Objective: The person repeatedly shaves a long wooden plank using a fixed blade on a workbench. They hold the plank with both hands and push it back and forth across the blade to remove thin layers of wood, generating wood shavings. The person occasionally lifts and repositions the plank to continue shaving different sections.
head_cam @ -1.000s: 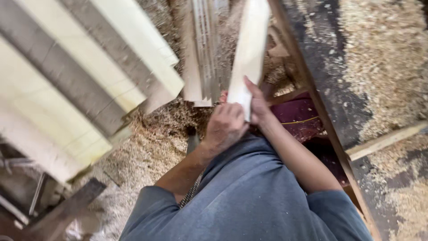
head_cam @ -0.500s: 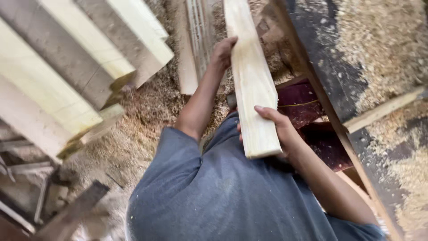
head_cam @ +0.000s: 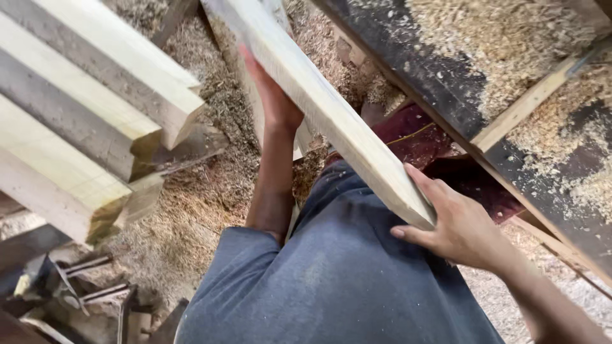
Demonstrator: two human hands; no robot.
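Pale sawn plank is clasped only at its near end by the right hand and steadied underneath by the left hand; judged liable to slip, or strike the stacked timbers.

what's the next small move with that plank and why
Probably shift the plank slightly forward and level it. The right hand grips only its near end, and the left hand props it from the side farther up, so it hangs tilted over the sawdust. The stacked beams lie close on the left, so keep it clear of them.
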